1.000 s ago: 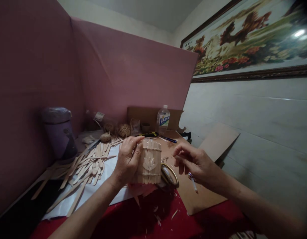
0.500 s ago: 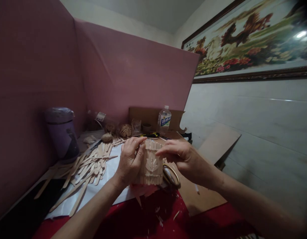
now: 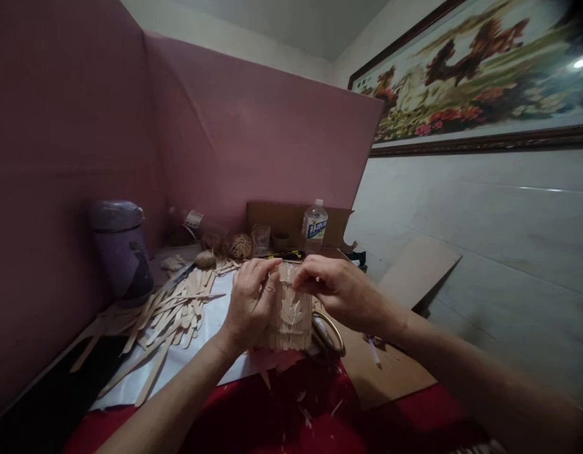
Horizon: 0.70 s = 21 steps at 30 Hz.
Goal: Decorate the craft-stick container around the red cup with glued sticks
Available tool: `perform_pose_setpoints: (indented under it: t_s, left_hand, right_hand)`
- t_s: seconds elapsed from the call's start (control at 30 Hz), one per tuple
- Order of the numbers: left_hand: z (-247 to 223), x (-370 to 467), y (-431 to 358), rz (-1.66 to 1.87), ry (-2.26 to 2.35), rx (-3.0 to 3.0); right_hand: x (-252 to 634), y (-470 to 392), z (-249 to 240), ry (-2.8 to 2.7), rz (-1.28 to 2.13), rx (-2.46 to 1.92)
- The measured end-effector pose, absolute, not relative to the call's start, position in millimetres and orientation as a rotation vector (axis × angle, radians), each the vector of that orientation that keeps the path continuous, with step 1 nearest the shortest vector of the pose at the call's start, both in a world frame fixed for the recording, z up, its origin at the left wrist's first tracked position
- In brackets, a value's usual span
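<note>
A small container built of wooden craft sticks [image 3: 291, 328] stands upright in front of me, with leaf-shaped wood pieces in relief on its near face. My left hand [image 3: 253, 299] is wrapped round its left side, thumb toward the front. My right hand [image 3: 332, 284] has its fingertips pinched at the upper front face, just above the leaf shapes; whatever lies between them is too small to make out. Right behind the container's lower right side lie scissors [image 3: 336, 337] with gold-coloured handles, partly hidden.
Loose craft sticks [image 3: 178, 315] are heaped on a white sheet at left, near a purple flask [image 3: 121, 252]. Twine balls [image 3: 239, 246], a utility knife [image 3: 291, 255] and a plastic bottle [image 3: 314, 230] stand or lie behind. Cardboard [image 3: 390, 372] covers the right; wood scraps litter the red cloth [image 3: 244, 419].
My right hand has shifted slightly left and up, its fingertips now closer to the container's upper front. The left hand keeps its hold. The whole view has shifted slightly.
</note>
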<state>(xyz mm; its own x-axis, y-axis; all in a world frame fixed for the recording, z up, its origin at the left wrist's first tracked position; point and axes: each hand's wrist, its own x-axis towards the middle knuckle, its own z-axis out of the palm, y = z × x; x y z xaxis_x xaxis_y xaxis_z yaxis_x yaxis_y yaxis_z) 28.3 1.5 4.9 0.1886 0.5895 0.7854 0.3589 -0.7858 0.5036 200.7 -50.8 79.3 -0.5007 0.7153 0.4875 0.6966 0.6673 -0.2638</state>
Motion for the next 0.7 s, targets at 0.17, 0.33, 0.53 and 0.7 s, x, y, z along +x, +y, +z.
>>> perform_pose_setpoints:
  t_s: [0.17,0.33,0.53,0.7]
  left_hand:
    - [4,28,2,1.645,0.910,2.257]
    - [3,28,2,1.652,0.917,2.260]
    - [3,28,3,1.649,0.911,2.261]
    - [4,28,3,1.641,0.919,2.260]
  right_hand:
    - [198,-46,82,-2.370,-0.018,-1.177]
    - [192,-47,88,-2.407,0.002,-1.216]
    - [189,-50,89,-2.415,-0.023,-1.252]
    - [190,-50,86,-2.417,-0.083,-1.246]
